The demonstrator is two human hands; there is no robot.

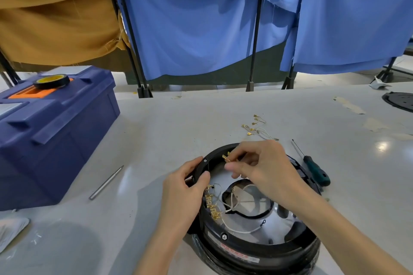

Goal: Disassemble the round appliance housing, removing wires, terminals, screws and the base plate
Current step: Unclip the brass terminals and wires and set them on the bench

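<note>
Housing (245,254) | left hand (185,185) grip curled round rim (220,150) | right hand (263,167) grip pinching terminal (224,158)

Blue toolbox (55,129) left, tape roll (51,81) on lid; metal rod (106,183) beside; blue curtains (201,29) behind.

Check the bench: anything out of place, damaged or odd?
Nothing looks damaged or spilled. Loose wires with gold terminals lie on the table beyond the housing, apparently removed parts. Yellowish patches, perhaps old tape residue, mark the table's far right.
</note>
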